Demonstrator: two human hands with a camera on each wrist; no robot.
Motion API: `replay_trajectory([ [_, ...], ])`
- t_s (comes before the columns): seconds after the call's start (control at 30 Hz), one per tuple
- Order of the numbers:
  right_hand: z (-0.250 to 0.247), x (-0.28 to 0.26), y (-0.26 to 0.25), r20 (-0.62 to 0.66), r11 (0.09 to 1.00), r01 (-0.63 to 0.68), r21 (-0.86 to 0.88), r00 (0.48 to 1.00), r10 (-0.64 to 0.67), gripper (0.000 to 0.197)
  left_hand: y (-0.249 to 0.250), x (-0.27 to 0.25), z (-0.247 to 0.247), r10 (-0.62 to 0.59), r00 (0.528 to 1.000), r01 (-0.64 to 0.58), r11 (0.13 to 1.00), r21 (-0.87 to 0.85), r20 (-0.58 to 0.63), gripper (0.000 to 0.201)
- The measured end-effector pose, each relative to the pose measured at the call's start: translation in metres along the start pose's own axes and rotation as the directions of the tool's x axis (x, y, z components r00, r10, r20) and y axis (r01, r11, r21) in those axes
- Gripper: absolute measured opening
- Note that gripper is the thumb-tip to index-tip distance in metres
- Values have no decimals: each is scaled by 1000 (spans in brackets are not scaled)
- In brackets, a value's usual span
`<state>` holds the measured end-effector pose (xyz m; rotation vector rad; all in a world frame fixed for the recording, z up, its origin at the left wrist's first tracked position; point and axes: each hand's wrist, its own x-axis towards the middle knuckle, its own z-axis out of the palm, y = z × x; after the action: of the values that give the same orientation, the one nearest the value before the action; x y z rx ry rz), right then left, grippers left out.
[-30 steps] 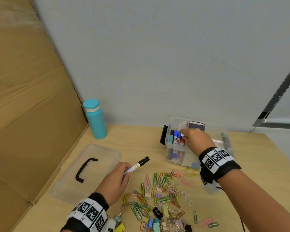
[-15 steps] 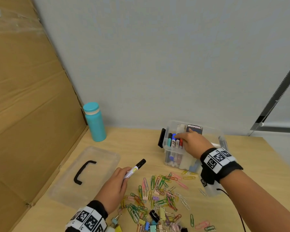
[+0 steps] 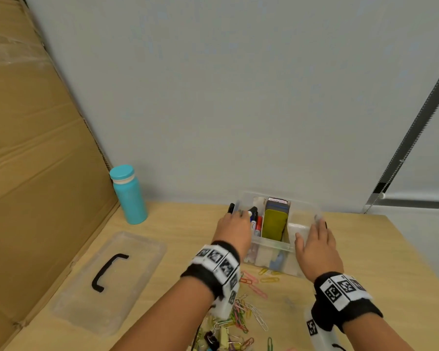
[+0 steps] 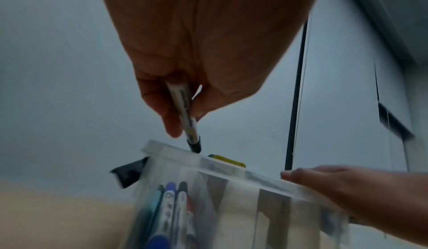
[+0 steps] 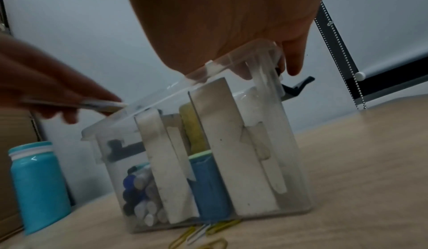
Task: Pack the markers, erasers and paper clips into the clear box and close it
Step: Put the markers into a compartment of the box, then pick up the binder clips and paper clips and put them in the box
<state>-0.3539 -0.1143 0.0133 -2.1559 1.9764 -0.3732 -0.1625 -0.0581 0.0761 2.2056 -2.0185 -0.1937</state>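
Observation:
The clear box (image 3: pixel 271 245) stands open at the back of the table. Several markers (image 3: pixel 257 224) stand in its left compartment and a yellow eraser (image 3: pixel 274 224) in the middle one. My left hand (image 3: pixel 243 214) pinches a black-capped marker (image 4: pixel 185 114), cap down, its tip at the box rim (image 4: pixel 208 163) above the other markers (image 4: pixel 173 203). My right hand (image 3: pixel 314 244) rests with straight fingers over the right end of the box (image 5: pixel 208 143). Coloured paper clips (image 3: pixel 254 287) lie on the table in front of the box, under my forearms.
The clear lid (image 3: pixel 107 282) with its black handle (image 3: pixel 107 271) lies flat at the left. A teal bottle (image 3: pixel 128 195) stands at the back left beside a cardboard sheet (image 3: pixel 36 173). A grey wall runs right behind the box.
My left hand carried the marker from beside the lid to the box's left compartment. My right hand left the markers and moved onto the box's right end.

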Motion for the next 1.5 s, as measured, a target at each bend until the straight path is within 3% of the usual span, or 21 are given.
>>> replay_trajectory([
  [0.13, 0, 0, -1, 6, 1000, -12, -24, 1000, 12, 64, 29, 48, 7, -28, 996, 11, 980, 198, 80, 32],
  [0.23, 0, -3, 1, -1, 1000, -2, -27, 1000, 2, 63, 34, 74, 27, -91, 964, 59, 989, 135, 250, 32],
  [0.33, 5, -10, 13, 36, 998, -14, -55, 999, 16, 63, 45, 81, 49, -143, 886, 123, 990, 75, 441, 37],
  [0.47, 0, -4, 1, -13, 999, 9, -53, 1000, -10, 63, 33, 92, 46, -137, 885, 144, 989, 17, 444, 35],
  [0.6, -2, 0, -4, -8, 999, 17, -49, 1000, -17, 63, 27, 94, 42, -127, 897, 129, 991, 23, 423, 35],
  [0.67, -1, 0, -3, -12, 999, 19, -45, 1000, -20, 63, 28, 88, 38, -109, 922, 143, 988, -65, 371, 33],
  [0.8, 0, 1, 0, -22, 999, 38, -12, 999, -38, 61, 21, 54, 27, -2, 996, 31, 942, -334, 87, 37],
  [0.97, 1, 4, 3, -19, 999, 52, -7, 998, -52, 60, -1, -22, 11, 96, 971, -170, 920, -352, -219, 48],
  [1.1, -9, -11, -4, -65, 995, 100, -20, 993, -101, 63, -27, -82, 17, 150, 981, -181, 943, -281, -127, 36],
  [1.2, -22, -49, -22, -200, 933, 356, 59, 920, -338, 57, -48, -114, 36, 125, 989, -103, 963, -249, 76, 29],
  [1.27, -24, -83, -33, -163, 846, 500, 186, 865, -475, 40, -57, -128, 50, 91, 967, -39, 976, -214, 238, 28],
  [1.33, -16, -111, -37, 75, 784, 553, 284, 802, -593, 23, -61, -136, 61, 61, 932, -2, 986, -165, 357, 33],
  [1.4, -3, -130, -36, 332, 774, 541, 330, 701, -631, 18, -60, -140, 68, 41, 924, 6, 992, -122, 379, 38],
  [1.43, 5, -136, -35, 416, 775, 551, 311, 654, -632, 20, -59, -141, 70, 33, 927, 6, 995, -103, 373, 39],
  [1.5, 20, -144, -33, 492, 770, 589, 245, 609, -622, 25, -57, -142, 75, 20, 930, 4, 998, -64, 368, 39],
])
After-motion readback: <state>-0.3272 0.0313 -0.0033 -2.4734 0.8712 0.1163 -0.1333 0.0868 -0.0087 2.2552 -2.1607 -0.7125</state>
